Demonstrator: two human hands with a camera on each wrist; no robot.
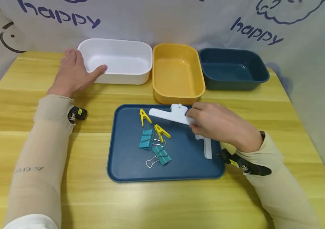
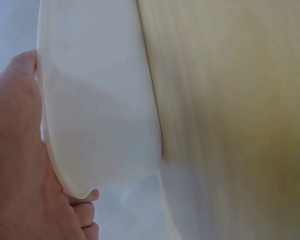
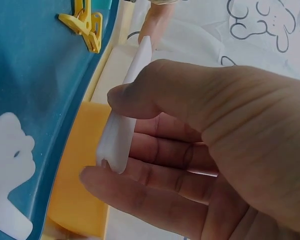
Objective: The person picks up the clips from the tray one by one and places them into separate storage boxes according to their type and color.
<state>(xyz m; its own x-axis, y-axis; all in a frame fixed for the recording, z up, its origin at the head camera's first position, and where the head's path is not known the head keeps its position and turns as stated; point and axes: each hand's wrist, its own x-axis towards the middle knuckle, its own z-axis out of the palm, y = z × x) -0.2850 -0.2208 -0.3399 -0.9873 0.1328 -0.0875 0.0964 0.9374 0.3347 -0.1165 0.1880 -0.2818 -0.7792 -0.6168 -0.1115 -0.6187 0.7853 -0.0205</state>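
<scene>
My right hand [image 1: 212, 122] pinches a long white plastic clip [image 1: 171, 116] by one end, over the back of the blue tray [image 1: 128, 170]. In the right wrist view the thumb lies across this clip [image 3: 121, 135], with the fingers behind it. A second white clip [image 1: 207, 149] lies on the tray, partly hidden under that hand. My left hand [image 1: 72, 74] rests at the left end of the white bin [image 1: 122, 78], fingers straight along its outside and thumb over the front rim. The left wrist view has the bin wall [image 2: 97, 100] beside the palm.
On the tray lie two yellow clothespins [image 1: 144, 117] and two teal binder clips [image 1: 146, 140]. A yellow bin [image 1: 179, 98] stands behind the tray, touching or overlapping its back edge in view. To its right is a dark teal bin [image 1: 233, 85]. A white cloth [image 1: 162, 19] hangs behind.
</scene>
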